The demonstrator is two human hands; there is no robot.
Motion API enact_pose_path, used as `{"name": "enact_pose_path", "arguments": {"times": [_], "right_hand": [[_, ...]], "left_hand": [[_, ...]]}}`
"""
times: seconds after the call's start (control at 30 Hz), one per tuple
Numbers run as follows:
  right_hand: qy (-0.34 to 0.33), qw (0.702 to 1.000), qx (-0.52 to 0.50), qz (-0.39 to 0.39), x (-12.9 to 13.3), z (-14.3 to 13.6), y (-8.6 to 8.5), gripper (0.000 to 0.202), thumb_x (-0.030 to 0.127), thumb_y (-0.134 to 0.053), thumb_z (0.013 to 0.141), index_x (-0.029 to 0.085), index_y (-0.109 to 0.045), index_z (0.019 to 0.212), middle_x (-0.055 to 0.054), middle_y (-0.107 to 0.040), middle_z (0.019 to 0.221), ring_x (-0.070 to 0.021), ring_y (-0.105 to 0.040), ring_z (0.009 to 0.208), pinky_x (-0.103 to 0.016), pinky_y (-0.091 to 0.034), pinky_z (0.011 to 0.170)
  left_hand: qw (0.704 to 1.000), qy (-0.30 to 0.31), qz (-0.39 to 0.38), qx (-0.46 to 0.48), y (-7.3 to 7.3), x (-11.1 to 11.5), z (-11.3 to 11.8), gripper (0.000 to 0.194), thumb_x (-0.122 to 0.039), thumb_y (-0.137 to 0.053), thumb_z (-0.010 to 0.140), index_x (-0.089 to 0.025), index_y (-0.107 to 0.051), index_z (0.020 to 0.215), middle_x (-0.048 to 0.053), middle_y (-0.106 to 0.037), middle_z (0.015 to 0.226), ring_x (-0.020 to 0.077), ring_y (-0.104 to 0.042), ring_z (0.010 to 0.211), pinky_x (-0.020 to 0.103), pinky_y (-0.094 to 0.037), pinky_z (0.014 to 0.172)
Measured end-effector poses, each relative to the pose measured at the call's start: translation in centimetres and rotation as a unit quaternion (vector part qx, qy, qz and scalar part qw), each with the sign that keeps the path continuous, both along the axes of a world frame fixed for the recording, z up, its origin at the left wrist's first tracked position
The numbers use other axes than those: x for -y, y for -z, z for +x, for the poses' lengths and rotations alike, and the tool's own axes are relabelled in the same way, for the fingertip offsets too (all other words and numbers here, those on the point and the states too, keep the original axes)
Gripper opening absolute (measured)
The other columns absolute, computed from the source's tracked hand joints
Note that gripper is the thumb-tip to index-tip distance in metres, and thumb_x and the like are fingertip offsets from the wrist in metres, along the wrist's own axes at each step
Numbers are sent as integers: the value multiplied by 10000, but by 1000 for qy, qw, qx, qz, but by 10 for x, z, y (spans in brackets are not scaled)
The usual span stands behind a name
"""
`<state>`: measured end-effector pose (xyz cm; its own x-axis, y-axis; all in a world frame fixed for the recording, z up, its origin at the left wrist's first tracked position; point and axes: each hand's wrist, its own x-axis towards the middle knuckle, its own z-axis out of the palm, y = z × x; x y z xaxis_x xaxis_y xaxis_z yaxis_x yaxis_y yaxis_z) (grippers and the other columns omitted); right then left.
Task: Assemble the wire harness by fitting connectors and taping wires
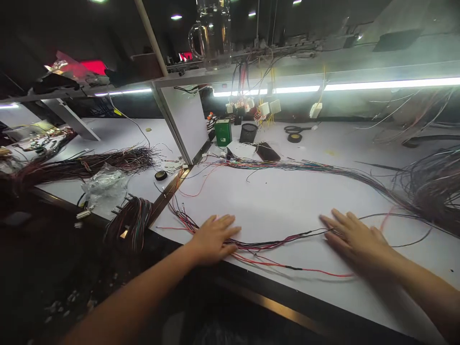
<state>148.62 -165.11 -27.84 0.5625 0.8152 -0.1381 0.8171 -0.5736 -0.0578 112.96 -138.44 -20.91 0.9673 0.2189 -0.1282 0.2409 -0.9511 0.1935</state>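
My left hand (pixel 213 239) lies flat with spread fingers over a bundle of wires (pixel 268 245), pressing it near the front edge of the white table. Dark red and black strands of this bundle run out to both sides of the hand. My right hand (pixel 354 237) is slightly blurred, fingers stretched out, above the thin right part of the same bundle; whether it touches the wires I cannot tell. A red wire (pixel 325 272) with a black sleeve on it lies nearer to me, between the two hands.
Behind, a long wire bundle (pixel 305 165) crosses to a dark wire heap (pixel 438 187) at right. At the back stand a green box (pixel 223 133), a black mesh cup (pixel 248 133), scissors (pixel 297 129) and a phone (pixel 268 152). A coiled wire bunch (pixel 131 223) hangs over the edge at left.
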Motion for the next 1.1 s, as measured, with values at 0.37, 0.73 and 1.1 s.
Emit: {"name": "enact_pose_path", "arguments": {"times": [0.37, 0.73, 1.1], "right_hand": [[-44, 998, 35, 26, 59, -76, -22, 325, 460, -444, 842, 324, -658, 1045, -107, -630, 1143, -337, -613, 944, -548, -407, 821], [-149, 958, -195, 148, -48, -104, -58, 264, 268, -365, 910, 242, -627, 918, -44, -624, 878, -189, -587, 800, -328, -455, 701], [-213, 931, -165, 245, -52, -113, -19, 273, 334, -354, 957, 289, -612, 1035, -9, -567, 821, -139, -558, 695, -273, -428, 634]], "left_hand": [[984, -170, 33, 31, 17, 18, 8, 427, -491, -368, 913, -352, -477, 1301, 36, -325, 1483, 265, -231, 1381, 568, -143, 1098], [986, -127, 102, 28, -16, 44, 47, 404, -470, -539, 832, -269, -579, 1180, 101, -552, 1290, 332, -428, 1238, 660, -25, 1061], [996, -6, -54, 76, -15, 61, 83, 372, -90, -509, 734, -254, -582, 1059, 13, -593, 934, 172, -539, 898, 299, -439, 780]]}}
